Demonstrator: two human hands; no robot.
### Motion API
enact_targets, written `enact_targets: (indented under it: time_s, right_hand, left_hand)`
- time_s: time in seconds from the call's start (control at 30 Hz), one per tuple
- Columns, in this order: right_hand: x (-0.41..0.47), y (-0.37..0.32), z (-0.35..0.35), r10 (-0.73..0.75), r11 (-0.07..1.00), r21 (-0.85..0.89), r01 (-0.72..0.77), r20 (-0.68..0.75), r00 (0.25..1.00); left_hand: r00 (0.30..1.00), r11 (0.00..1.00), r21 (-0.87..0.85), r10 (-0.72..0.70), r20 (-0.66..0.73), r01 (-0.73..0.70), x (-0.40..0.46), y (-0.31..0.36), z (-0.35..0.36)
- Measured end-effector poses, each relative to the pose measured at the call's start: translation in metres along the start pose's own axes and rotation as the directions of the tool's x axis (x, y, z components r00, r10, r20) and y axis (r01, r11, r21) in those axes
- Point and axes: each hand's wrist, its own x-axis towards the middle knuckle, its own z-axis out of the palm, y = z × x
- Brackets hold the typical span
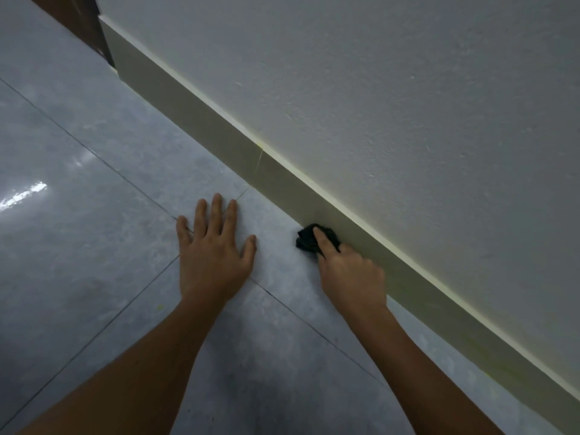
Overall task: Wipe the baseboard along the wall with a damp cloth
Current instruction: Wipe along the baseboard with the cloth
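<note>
A pale olive baseboard (219,130) runs diagonally from the upper left to the lower right, under a white textured wall (376,89). My right hand (351,274) grips a small black cloth (309,238) and presses it against the foot of the baseboard, index finger stretched over the cloth. My left hand (213,249) lies flat on the grey floor tile (94,246) to the left of the cloth, fingers spread, holding nothing.
A dark brown door frame (84,23) meets the far end of the baseboard at the upper left. Glossy tiles with dark grout lines (103,164) spread to the left. A thin vertical seam (259,161) marks the baseboard ahead of the cloth.
</note>
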Motion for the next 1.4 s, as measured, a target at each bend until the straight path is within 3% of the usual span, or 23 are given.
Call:
enact_targets:
  time_s: [0.13, 0.17, 0.27, 0.33, 0.53, 0.67, 0.8, 1.2, 1.3, 1.4]
  right_hand:
    - [0.016, -0.012, -0.011, 0.018, 0.995, 0.098, 0.006, -0.245, 0.969]
    - [0.019, -0.017, -0.012, 0.015, 0.994, 0.106, 0.008, -0.215, 0.976]
    - [0.009, -0.018, 0.001, -0.002, 0.995, 0.104, -0.008, 0.092, 0.996]
    - [-0.004, -0.007, 0.01, -0.009, 0.995, 0.096, -0.008, 0.176, 0.984]
    - [-0.017, 0.018, 0.001, 0.111, 0.983, 0.125, -0.137, 0.199, 0.974]
    - [-0.012, 0.002, -0.003, 0.086, 0.988, 0.126, -0.089, 0.029, 0.996]
    - [0.003, -0.003, -0.003, -0.021, 0.986, 0.168, 0.002, 0.114, 0.993]
    - [-0.04, 0.032, 0.007, 0.043, 0.994, 0.089, -0.064, 0.214, 0.976]
    - [-0.023, 0.018, 0.017, 0.021, 0.999, 0.032, -0.021, 0.017, 1.0]
    - [-0.025, 0.003, 0.034, 0.033, 0.999, 0.01, -0.033, -0.021, 0.999]
  left_hand:
    - [1.0, 1.0, -0.014, -0.018, 0.0, 0.018, 0.003, 0.0, 0.001]
    - [1.0, 1.0, -0.016, -0.019, 0.002, 0.019, 0.0, 0.001, 0.003]
    - [1.0, 1.0, 0.004, -0.012, 0.017, 0.012, -0.008, 0.002, 0.005]
    - [1.0, 1.0, 0.017, -0.009, 0.015, 0.009, -0.007, -0.001, 0.003]
    - [1.0, 1.0, -0.013, -0.001, 0.012, 0.001, 0.0, 0.001, 0.001]
    - [1.0, 1.0, -0.024, 0.007, 0.022, -0.007, -0.005, 0.003, -0.001]
    - [0.999, 1.0, -0.024, 0.016, 0.03, -0.016, -0.005, 0.004, -0.003]
    - [0.999, 0.999, -0.04, 0.028, 0.044, -0.026, -0.008, 0.004, -0.002]
    - [0.999, 0.998, -0.053, 0.023, 0.029, -0.022, -0.003, 0.003, -0.005]
    - [0.999, 0.999, -0.041, 0.01, 0.046, -0.008, -0.013, 0.001, 0.001]
